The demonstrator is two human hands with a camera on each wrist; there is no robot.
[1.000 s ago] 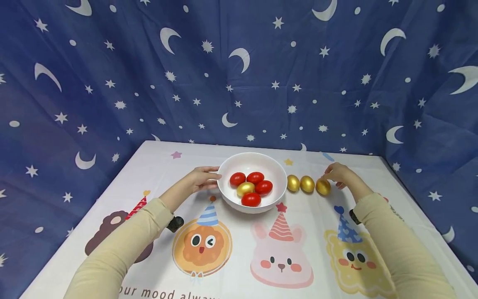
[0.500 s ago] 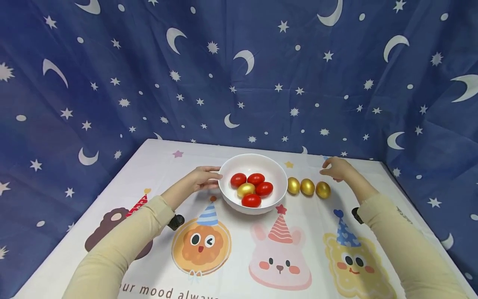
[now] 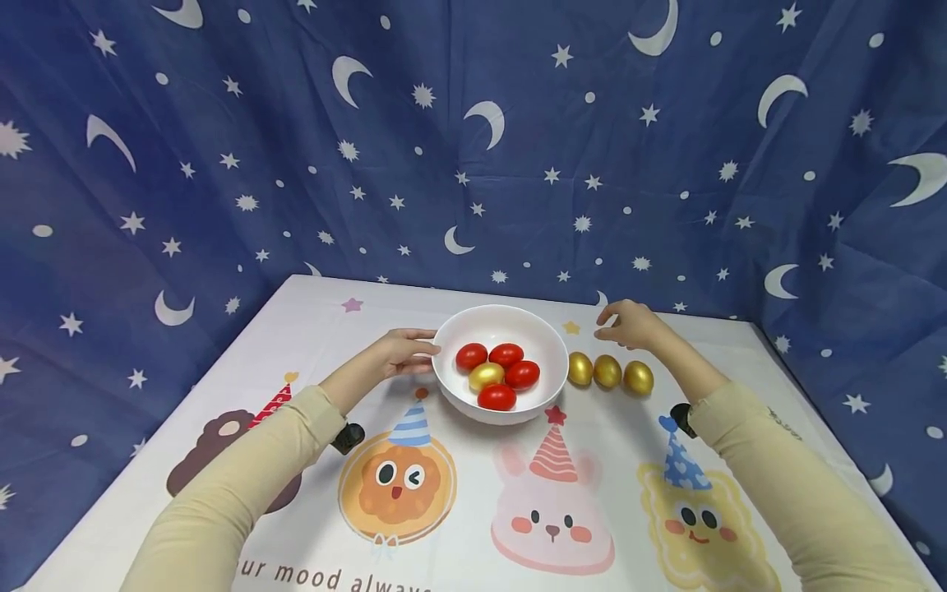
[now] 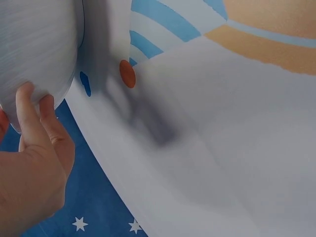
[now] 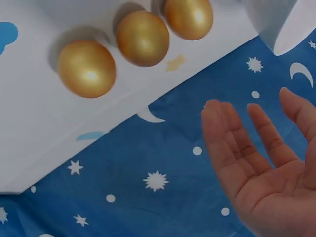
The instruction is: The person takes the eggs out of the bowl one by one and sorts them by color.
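Observation:
In the head view, a white bowl (image 3: 451,395) stands on the table with several red eggs (image 3: 496,397) and one gold egg (image 3: 486,376) inside. My left hand (image 3: 399,352) rests its fingers against the bowl's left side. The left wrist view has those fingers (image 4: 30,116) spread on the outer wall. Three more gold eggs (image 3: 608,372) lie in a row just right of the bowl. Behind that row hovers my right hand (image 3: 629,325), holding nothing. Its fingers appear spread and loosely bent in the right wrist view, apart from the gold eggs (image 5: 143,38).
A white cloth with cartoon prints covers the table (image 3: 459,534). Along the back and sides hangs a blue curtain (image 3: 414,164) with moons and stars. Dark wrist cameras (image 3: 348,438) sit under both beige sleeves (image 3: 244,485).
My right hand has lifted off the rightmost gold egg and moved left behind the row. My left hand stays at the bowl, and the eggs keep their places.

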